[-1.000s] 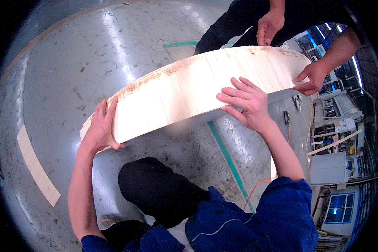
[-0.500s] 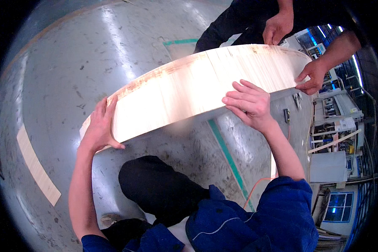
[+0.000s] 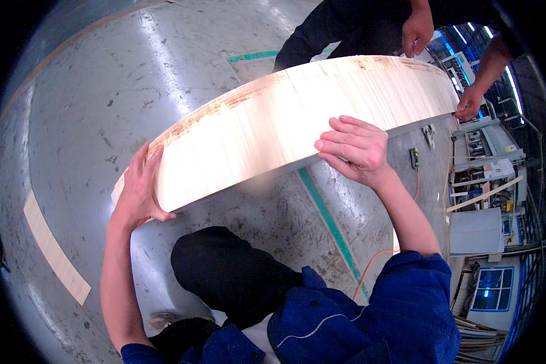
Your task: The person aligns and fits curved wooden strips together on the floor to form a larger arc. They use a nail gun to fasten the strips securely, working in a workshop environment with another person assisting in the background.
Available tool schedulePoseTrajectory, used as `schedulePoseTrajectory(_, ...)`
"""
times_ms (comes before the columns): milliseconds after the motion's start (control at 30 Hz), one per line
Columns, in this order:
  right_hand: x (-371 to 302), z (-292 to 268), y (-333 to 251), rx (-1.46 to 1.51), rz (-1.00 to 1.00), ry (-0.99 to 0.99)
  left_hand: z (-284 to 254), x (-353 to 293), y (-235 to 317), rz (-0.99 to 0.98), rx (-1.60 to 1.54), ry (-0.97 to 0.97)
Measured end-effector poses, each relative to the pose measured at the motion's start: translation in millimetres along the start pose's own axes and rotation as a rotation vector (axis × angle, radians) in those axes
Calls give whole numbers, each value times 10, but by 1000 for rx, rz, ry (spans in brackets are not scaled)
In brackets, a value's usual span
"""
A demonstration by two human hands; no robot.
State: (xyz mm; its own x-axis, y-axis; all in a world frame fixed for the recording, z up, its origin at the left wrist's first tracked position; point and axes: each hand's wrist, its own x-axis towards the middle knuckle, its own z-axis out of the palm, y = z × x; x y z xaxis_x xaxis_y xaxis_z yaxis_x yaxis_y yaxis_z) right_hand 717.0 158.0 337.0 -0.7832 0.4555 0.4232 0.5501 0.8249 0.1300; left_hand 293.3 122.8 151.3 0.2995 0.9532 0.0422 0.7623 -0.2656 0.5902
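Observation:
A long, pale wooden board (image 3: 242, 142) is held up above the floor, slanting from lower left to upper right, with brownish marks along its far edge. My left hand (image 3: 141, 191) wraps round its left end, fingers over the far edge and thumb at the near edge. My right hand (image 3: 355, 148) grips the near edge around the middle, its fingers lying over the top face; what is under the board there is hidden. At the far right end, a co-worker's one hand (image 3: 417, 33) is by the far edge and the other hand (image 3: 467, 103) touches the right corner.
A narrow wooden strip (image 3: 54, 249) lies on the grey floor to my left. Green tape (image 3: 327, 215) runs across the floor, and an orange cable (image 3: 370, 267) curves near my right arm. Shelving with materials (image 3: 485, 164) stands at the right. The co-worker's dark-clothed legs (image 3: 340, 30) are beyond the board.
The board's right end has risen slightly in view. The co-worker's hands have shifted right, toward the board's very end. Both my hands keep their hold, moving slightly left.

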Motion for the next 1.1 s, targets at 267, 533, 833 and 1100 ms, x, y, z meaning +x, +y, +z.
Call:
schedulePoseTrajectory(267, 24, 8, -5, -21, -4, 25, 30, 1, -2, 6, 22, 23)
schedulePoseTrajectory(533, 6, 25, -2, -19, -15, 41, 47, -11, 9, -35, 30, 12)
schedulePoseTrajectory(833, 25, 8, -3, -16, 3, 27, 55, -22, 38, -49, 19, 25)
schedulePoseTrajectory(1100, 47, -76, -46, 92, 95, -4, 72, -38, 17, -16, 5, 51)
